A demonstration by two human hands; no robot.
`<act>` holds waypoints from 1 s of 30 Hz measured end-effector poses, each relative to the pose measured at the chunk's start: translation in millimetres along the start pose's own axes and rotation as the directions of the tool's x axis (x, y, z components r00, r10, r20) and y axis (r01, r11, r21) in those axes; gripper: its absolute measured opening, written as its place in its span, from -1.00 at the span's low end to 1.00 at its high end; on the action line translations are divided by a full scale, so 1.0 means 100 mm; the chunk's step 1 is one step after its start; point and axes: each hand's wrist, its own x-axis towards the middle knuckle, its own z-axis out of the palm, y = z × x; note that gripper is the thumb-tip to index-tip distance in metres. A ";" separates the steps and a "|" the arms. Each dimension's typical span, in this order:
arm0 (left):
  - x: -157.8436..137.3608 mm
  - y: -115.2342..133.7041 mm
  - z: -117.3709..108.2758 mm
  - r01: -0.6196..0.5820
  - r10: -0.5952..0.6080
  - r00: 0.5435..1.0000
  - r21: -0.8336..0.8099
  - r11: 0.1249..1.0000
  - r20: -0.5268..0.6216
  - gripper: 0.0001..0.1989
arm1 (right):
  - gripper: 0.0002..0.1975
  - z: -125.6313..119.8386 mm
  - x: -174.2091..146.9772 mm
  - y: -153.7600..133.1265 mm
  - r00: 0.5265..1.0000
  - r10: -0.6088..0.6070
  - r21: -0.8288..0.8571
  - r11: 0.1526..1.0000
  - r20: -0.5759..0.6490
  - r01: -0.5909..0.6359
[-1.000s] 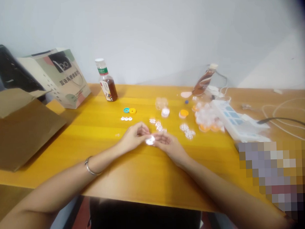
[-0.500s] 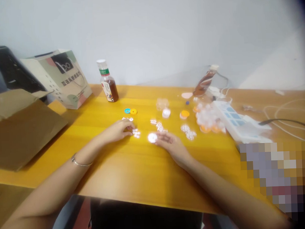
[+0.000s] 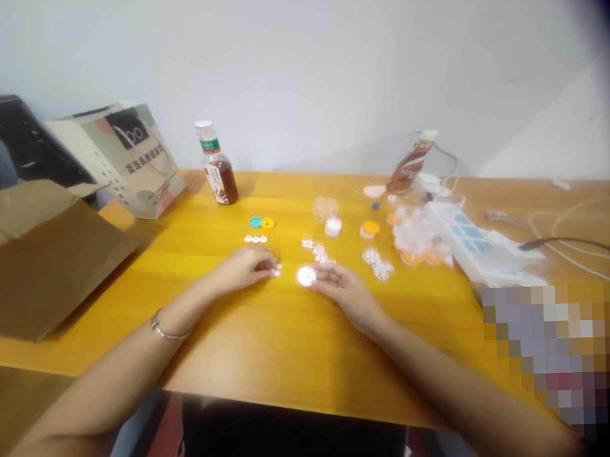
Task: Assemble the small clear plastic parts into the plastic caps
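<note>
Pinching a round white disc (image 3: pixel 307 276), the right hand (image 3: pixel 346 292) holds it right of the left hand (image 3: pixel 242 267), whose fingers curl at small white pieces (image 3: pixel 276 273), grip unclear.

Left hand (image 3: pixel 244 269), right hand (image 3: pixel 344 290): bare. Left forearm (image 3: pixel 117 378), right forearm (image 3: pixel 443 378): bare too. Thin, silvery, rounded bracelet (image 3: pixel 161 331) near left wrist (image 3: pixel 195 297), fine detail blurred. Plain black clothing (image 3: pixel 292 429), bottom centre; garment type can't tell.

Chinese characters (image 3: pixel 145 159) beginning 互连, on paper bag (image 3: pixel 127 169), bottle labels (image 3: pixel 215 183) unreadable
</note>
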 end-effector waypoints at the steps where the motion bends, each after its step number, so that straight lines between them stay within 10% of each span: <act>1: 0.00 0.00 0.01 0.000 0.000 1.000 0.004 1.000 -0.009 -0.82 | -0.67 0.00 0.00 0.00 1.000 0.000 0.000 1.000 0.001 0.000; 30: -0.06 0.06 0.01 0.090 -0.088 0.996 0.110 0.990 -0.020 -0.89 | -0.72 0.03 -0.04 -0.04 1.000 -0.017 -0.028 0.999 -0.015 0.017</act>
